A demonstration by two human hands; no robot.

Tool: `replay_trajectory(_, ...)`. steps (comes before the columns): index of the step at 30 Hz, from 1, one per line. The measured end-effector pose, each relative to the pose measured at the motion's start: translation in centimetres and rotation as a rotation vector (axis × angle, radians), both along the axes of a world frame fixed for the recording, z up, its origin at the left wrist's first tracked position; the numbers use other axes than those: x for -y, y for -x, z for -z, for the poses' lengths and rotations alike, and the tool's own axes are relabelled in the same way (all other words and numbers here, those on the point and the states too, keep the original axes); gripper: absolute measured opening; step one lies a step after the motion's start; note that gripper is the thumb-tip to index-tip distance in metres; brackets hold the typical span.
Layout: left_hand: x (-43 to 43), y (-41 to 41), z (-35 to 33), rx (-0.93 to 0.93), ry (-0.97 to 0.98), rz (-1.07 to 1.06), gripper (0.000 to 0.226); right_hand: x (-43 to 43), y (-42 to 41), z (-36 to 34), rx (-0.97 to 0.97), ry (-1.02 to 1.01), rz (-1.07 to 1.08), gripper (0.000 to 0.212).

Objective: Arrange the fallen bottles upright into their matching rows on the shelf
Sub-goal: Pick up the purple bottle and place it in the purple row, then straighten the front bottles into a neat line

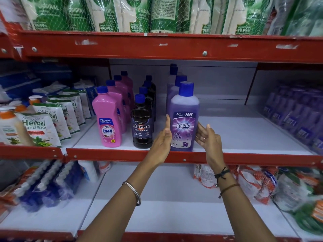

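Three rows of upright bottles stand on the white middle shelf (244, 133): pink Shakti bottles (108, 119), black Bactin bottles (141, 130) and purple lavender Bactin bottles. The front purple bottle (183, 109) stands upright at the shelf's front edge, blue cap up. My left hand (163, 137) lies flat against its left side, fingers straight. My right hand (208, 138) is at its right side with fingers spread, fingertips at or just off the label. No bottle lies on its side in view.
Herbal hand wash pouches (42, 126) fill the shelf to the left, purple packs (297, 116) the right end. Green pouches (136, 14) hang above the red beam (174, 48). Blue packs (52, 186) and netted packs (253, 182) sit on the lower shelf.
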State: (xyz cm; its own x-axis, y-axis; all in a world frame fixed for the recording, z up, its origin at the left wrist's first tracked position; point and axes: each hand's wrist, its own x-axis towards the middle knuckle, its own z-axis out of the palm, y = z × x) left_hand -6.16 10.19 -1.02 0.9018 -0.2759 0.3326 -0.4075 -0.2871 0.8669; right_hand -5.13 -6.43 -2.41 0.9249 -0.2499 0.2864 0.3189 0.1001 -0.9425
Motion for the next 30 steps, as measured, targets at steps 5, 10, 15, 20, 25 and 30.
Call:
replay_trajectory(5, -0.3, 1.4, -0.2, -0.008, -0.038, 0.0, 0.075, -0.1, 1.1, 0.1, 0.02, 0.042, 0.0, 0.048)
replay_trajectory(10, -0.1, 1.4, 0.4, 0.018, 0.038, -0.145, 0.06, -1.4, 2.1, 0.2, 0.061, 0.107, 0.082, 0.047)
replay_trajectory(15, -2.5, 1.9, 1.4, 0.288, 0.387, -0.463, 0.061, -5.6, 4.4, 0.4, 0.402, 0.054, 0.324, 0.042)
replay_trajectory(20, -5.7, -1.0, 1.5, 0.14, 0.461, -0.44, 0.072, -10.9, 2.4, 0.4, 0.255, 0.195, -0.104, 0.066)
replay_trajectory(25, -5.2, -1.3, 0.9, 0.082, 0.334, -0.266, 0.09, -11.3, -0.7, -0.2, 0.074, 0.092, -0.173, 0.04)
replay_trajectory(30, -10.6, -1.9, 2.5, 0.049, 0.202, -0.202, 0.085, -15.6, -1.8, 1.5, 0.024, 0.097, -0.027, 0.037)
